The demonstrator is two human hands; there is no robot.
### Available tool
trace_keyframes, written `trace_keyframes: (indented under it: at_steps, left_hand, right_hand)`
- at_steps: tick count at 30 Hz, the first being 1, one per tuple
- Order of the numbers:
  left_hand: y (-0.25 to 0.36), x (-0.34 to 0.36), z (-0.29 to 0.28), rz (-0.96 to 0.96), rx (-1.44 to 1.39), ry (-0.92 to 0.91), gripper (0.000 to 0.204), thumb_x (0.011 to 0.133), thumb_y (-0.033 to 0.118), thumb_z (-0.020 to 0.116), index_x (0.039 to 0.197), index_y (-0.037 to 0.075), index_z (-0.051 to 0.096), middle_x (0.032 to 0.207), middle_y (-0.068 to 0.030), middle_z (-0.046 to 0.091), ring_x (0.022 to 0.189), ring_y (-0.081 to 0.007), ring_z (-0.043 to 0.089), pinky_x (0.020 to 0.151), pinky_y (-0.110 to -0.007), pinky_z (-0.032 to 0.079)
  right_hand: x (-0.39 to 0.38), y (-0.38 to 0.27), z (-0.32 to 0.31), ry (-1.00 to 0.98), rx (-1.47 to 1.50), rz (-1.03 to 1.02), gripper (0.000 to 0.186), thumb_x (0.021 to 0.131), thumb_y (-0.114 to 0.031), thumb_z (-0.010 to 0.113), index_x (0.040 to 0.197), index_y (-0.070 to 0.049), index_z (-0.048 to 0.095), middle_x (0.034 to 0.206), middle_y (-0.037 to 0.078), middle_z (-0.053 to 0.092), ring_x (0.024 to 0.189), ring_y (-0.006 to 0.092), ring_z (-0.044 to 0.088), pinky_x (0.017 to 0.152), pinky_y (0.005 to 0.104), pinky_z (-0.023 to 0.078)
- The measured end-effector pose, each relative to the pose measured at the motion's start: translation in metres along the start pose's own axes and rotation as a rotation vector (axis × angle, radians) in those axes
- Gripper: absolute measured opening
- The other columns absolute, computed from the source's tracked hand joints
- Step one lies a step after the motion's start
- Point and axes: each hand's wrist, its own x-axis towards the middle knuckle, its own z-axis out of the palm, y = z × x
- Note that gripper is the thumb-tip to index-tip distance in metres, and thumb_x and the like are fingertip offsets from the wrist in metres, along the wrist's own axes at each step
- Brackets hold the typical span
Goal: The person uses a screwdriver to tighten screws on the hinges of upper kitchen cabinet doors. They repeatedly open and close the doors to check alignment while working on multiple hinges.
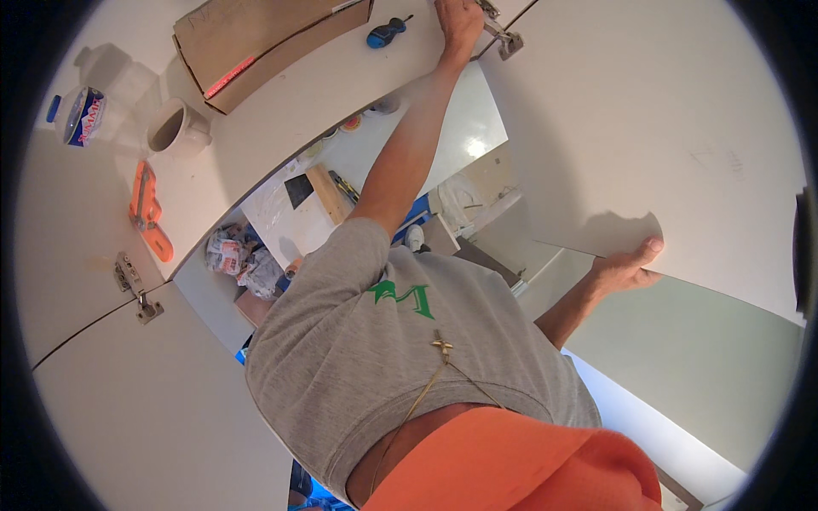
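A broad white door panel (665,128) spread across the upper right, a metal hinge (509,44) at its upper-left corner. The right hand (628,264) was clamped on its lower edge, thumb on top; the left hand (458,24) was at the hinge, covering part of it, and whether its fingers gripped could not be told. On the adjoining white board (290,119) lay a blue-and-black screwdriver (385,32) near the left hand, then a cardboard box (264,47), a pale rounded mug (192,132), a clear plastic bottle (83,117) and an orange tool (147,209). The panel was flat and smooth, its lower edge slanting down rightward, its long axis unclear
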Motion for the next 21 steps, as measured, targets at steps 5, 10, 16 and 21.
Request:
trace_keyframes:
  at_steps: [5,10,16,21]
  left_hand:
    - [0.004,0.009,0.007,-0.164,-0.069,0.041,0.029,0.104,0.017,0.042,0.121,-0.003,0.054,0.106,-0.0204,0.063,0.092,-0.0345,0.062,0.081,-0.044,0.05]
    - [0.005,0.042,0.009,0.162,0.163,0.062,0.035,0.105,0.016,0.042,0.131,-0.005,0.05,0.125,-0.0248,0.056,0.109,-0.0367,0.056,0.098,-0.049,0.042]
    - [0.009,0.055,0.004,0.206,0.236,0.089,0.038,0.107,0.02,0.04,0.132,-0.008,0.049,0.131,-0.0275,0.052,0.118,-0.0391,0.051,0.108,-0.047,0.036]
    - [0.013,0.05,0.012,0.235,-0.013,0.215,0.04,0.108,0.025,0.04,0.125,-0.008,0.051,0.122,-0.0263,0.054,0.111,-0.038,0.051,0.104,-0.045,0.037]
  right_hand:
    - [0.004,0.007,-0.003,0.059,-0.033,-0.057,0.062,0.088,-0.042,0.075,0.118,0.007,0.052,0.097,0.016,0.063,0.084,0.0236,0.064,0.066,0.0378,0.059]
    - [0.009,0.02,-0.018,0.02,-0.069,-0.042,0.058,0.089,-0.04,0.075,0.114,0.008,0.054,0.089,0.017,0.063,0.075,0.0244,0.063,0.066,0.0385,0.059]
    - [0.005,0.023,-0.012,0.321,-0.024,0.125,0.065,0.087,-0.04,0.077,0.124,0.006,0.049,0.105,0.018,0.062,0.088,0.0262,0.064,0.073,0.0393,0.058]
    - [0.003,0.005,-0.01,0.017,-0.058,-0.074,0.057,0.089,-0.041,0.075,0.116,0.005,0.055,0.1,0.013,0.063,0.085,0.0212,0.063,0.07,0.0343,0.055]
